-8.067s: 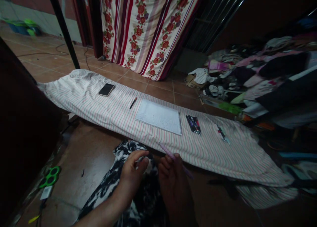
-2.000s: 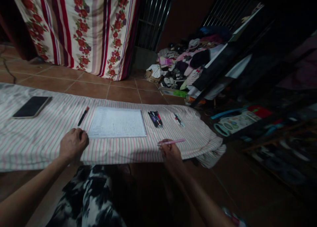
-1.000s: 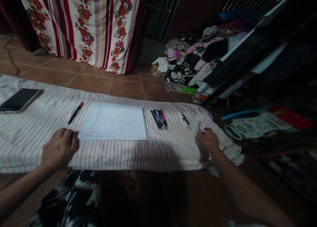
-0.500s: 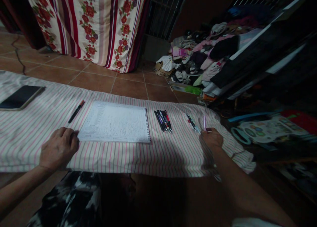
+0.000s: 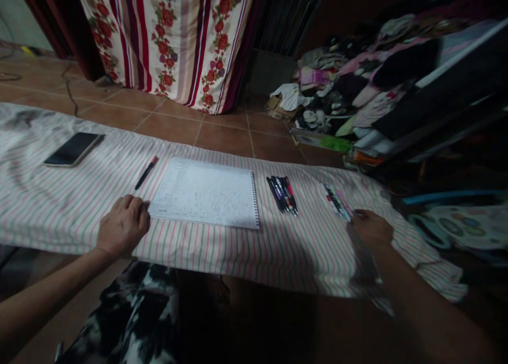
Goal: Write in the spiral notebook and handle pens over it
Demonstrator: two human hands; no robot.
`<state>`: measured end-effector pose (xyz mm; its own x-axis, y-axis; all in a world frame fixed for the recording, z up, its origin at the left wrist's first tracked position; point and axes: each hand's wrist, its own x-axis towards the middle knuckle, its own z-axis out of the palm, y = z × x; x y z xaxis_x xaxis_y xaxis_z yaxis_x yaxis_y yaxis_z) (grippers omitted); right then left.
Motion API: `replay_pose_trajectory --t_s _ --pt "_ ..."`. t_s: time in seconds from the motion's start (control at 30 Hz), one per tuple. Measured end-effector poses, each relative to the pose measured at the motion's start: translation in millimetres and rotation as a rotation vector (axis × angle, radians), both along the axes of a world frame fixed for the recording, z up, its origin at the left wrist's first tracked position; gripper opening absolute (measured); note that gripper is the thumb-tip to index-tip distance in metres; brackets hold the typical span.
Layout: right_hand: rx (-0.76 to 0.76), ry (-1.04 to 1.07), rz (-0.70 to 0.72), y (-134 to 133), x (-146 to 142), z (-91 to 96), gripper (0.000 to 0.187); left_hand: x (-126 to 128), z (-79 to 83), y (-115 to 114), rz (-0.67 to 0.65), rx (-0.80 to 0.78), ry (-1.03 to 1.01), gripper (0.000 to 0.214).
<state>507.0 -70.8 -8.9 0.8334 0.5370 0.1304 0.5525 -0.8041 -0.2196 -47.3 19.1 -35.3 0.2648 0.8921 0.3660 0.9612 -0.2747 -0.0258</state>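
Observation:
My left hand (image 5: pixel 123 230) rests knuckles-up on the striped cloth (image 5: pixel 238 247), fingers curled, just touching the lower-left corner of the open spiral notebook (image 5: pixel 208 192). A black pen with a red cap (image 5: pixel 146 172) lies just beyond it. My right hand (image 5: pixel 371 227) lies far right on the cloth, fingers curled. Its fingertips are at the near end of a pink pen (image 5: pixel 344 205), which lies beside a small group of pens (image 5: pixel 333 199). Whether the fingers still grip that pen is too dim to see. A bundle of dark pens (image 5: pixel 281 193) lies right of the notebook.
A phone (image 5: pixel 73 148) lies face up at the cloth's left. A floral curtain (image 5: pixel 174 41) hangs behind on the tiled floor. A heap of clothes (image 5: pixel 349 89) and a toy board (image 5: pixel 460 226) lie to the right. Black-and-white patterned fabric (image 5: pixel 130 316) covers my lap.
My right hand carried the pink pen rightward along the cloth and lowered it beside the small pen group. The left hand stayed at the notebook's corner. The view shifted left.

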Motion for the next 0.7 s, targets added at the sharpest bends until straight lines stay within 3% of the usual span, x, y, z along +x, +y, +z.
replay_pose_trajectory --t_s 0.2,0.5,0.6,0.7 --pt "0.040 0.024 0.070 -4.4 3.2 -5.2 0.034 -1.1 0.2 -0.8 -0.071 -0.016 -0.076 0.016" --pt "0.051 -0.002 0.136 -5.0 -4.7 -4.5 0.036 -0.2 1.9 -2.0 -0.062 -0.014 -0.136 0.015" --pt "0.106 -0.070 0.140 -0.4 -16.9 1.7 0.037 -1.9 0.2 -0.8 -0.045 -0.019 -0.108 0.014" --pt "0.192 -0.117 0.193 7.0 -46.5 6.0 0.040 -3.1 -3.5 0.7 -0.035 -0.006 -0.098 0.014"
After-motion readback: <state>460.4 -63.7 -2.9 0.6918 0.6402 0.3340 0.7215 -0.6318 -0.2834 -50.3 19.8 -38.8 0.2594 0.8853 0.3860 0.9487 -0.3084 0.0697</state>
